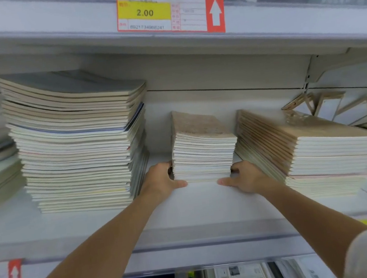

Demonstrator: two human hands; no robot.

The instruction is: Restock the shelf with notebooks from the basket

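A small stack of brown-covered notebooks [202, 152] stands on the white shelf [198, 208], in the gap between two bigger piles. My left hand [162, 179] grips the stack's lower left side, thumb laid along its front bottom edge. My right hand [244, 177] grips the lower right side, thumb likewise under the front edge. The fingers of both hands are hidden behind the stack. The basket is not in view.
A tall pile of large pale notebooks [79, 142] stands just left of the stack. A leaning pile of brown notebooks [313, 146] lies to the right. An upper shelf with a 2.00 price tag [162, 12] hangs overhead. More goods fill the shelf below [241, 277].
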